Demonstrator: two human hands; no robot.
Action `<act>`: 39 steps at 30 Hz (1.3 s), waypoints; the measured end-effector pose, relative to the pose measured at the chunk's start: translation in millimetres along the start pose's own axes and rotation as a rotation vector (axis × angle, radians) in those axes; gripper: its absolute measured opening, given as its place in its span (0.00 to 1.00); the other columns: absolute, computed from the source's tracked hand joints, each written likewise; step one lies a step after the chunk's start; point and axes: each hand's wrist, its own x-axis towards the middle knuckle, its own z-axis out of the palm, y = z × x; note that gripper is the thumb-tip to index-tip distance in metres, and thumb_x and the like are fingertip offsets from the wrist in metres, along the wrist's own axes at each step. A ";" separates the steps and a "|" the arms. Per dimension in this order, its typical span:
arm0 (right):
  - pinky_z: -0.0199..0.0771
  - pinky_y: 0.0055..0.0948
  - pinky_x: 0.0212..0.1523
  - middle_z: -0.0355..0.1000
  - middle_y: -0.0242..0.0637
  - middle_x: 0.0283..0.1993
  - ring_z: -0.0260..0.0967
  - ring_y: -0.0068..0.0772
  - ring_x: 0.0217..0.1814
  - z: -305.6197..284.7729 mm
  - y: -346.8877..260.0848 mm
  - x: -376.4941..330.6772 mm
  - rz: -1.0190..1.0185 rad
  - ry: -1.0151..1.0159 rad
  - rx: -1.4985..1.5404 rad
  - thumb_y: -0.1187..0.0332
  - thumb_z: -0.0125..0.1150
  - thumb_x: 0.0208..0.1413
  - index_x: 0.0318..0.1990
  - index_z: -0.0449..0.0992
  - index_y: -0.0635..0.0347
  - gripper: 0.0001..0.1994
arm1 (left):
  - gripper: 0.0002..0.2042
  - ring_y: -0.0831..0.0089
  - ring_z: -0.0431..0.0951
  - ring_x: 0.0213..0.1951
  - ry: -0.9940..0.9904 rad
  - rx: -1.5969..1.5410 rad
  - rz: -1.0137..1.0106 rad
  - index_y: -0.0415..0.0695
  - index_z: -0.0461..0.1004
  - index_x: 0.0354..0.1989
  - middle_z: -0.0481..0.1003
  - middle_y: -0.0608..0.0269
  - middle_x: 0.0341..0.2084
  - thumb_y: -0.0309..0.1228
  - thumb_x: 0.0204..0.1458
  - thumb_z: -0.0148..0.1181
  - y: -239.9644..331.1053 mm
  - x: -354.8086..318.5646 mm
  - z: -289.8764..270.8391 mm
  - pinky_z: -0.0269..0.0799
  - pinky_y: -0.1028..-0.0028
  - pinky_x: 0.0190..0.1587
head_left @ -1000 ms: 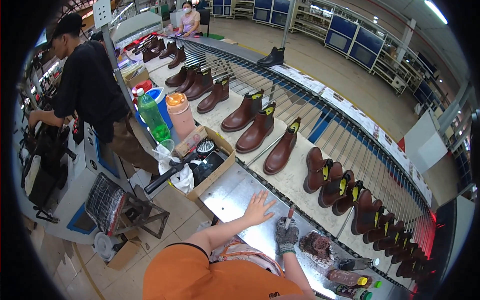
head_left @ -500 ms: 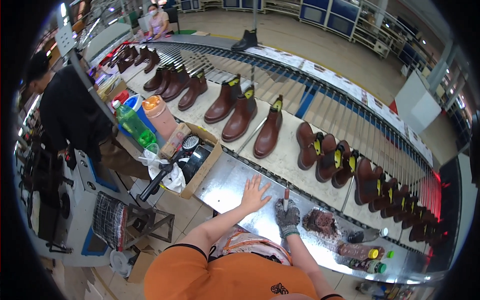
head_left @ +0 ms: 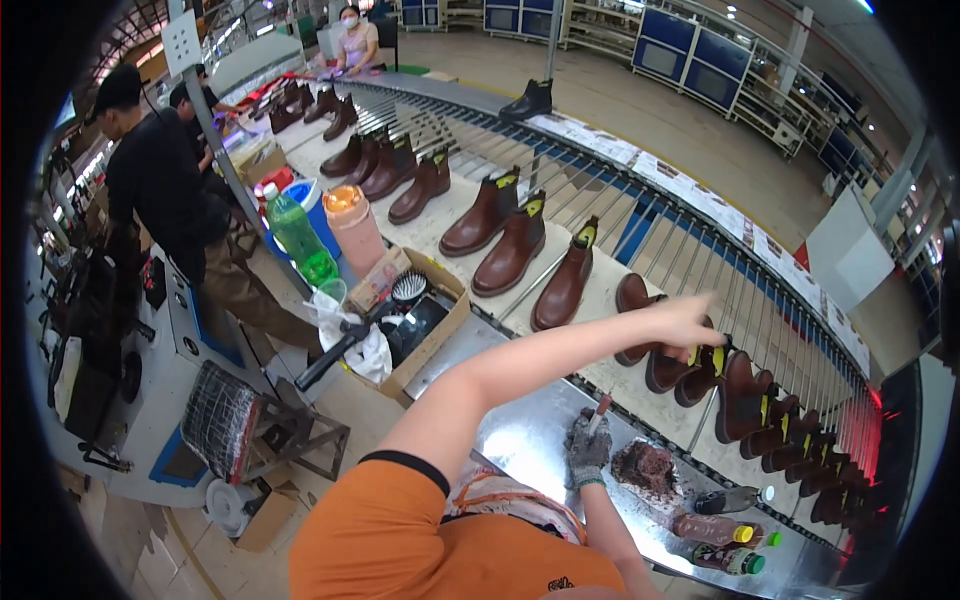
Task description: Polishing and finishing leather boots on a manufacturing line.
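Observation:
My left hand is stretched out over the row of brown ankle boots on the conveyor, slightly blurred, its fingers apart. Beneath it are a brown boot and others with yellow pull tabs, partly hidden by my hand and forearm; whether my fingers touch one I cannot tell. Over the metal ledge, my right hand, in a grey knit glove, is closed round a slim stick-like tool with a reddish-brown end. Beside the glove lies a crumbly dark-brown clump.
Bottles, including a yellow-capped one, lie right of the clump. To the left stands a cardboard box holding a hairbrush, near a green bottle and a pink jug. More boots line the conveyor. Co-workers are at the left.
My left hand has lifted off the metal ledge and reached right and away over the boots. My right hand still holds the stick-like tool on the ledge. The view has shifted a little left.

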 end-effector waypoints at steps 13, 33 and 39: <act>0.64 0.26 0.14 0.66 0.30 0.22 0.63 0.25 0.18 -3.9 47.2 17.4 0.147 -0.012 0.364 0.64 0.49 0.59 0.36 0.67 0.52 0.05 | 0.11 0.56 0.74 0.34 -0.214 0.495 0.674 0.47 0.72 0.34 0.71 0.58 0.30 0.25 0.39 0.55 -65.3 -56.9 75.9 0.68 0.59 0.34; 0.70 0.38 0.28 0.75 0.41 0.27 0.73 0.39 0.26 8.8 -52.8 -15.1 0.021 0.070 -0.637 0.56 0.54 0.53 0.38 0.75 0.54 0.13 | 0.13 0.60 0.78 0.29 0.534 0.375 -0.233 0.48 0.74 0.44 0.76 0.56 0.23 0.34 0.49 0.57 -253.9 -150.5 -2.7 0.73 0.65 0.34; 0.70 0.39 0.40 0.74 0.42 0.38 0.72 0.43 0.40 0.5 -35.5 -6.1 -0.051 0.001 -0.656 0.58 0.57 0.49 0.43 0.75 0.51 0.15 | 0.35 0.48 0.64 0.52 0.876 0.406 -0.232 0.37 0.55 0.59 0.63 0.41 0.50 0.40 0.46 0.62 -286.9 -63.4 -49.9 0.60 0.59 0.55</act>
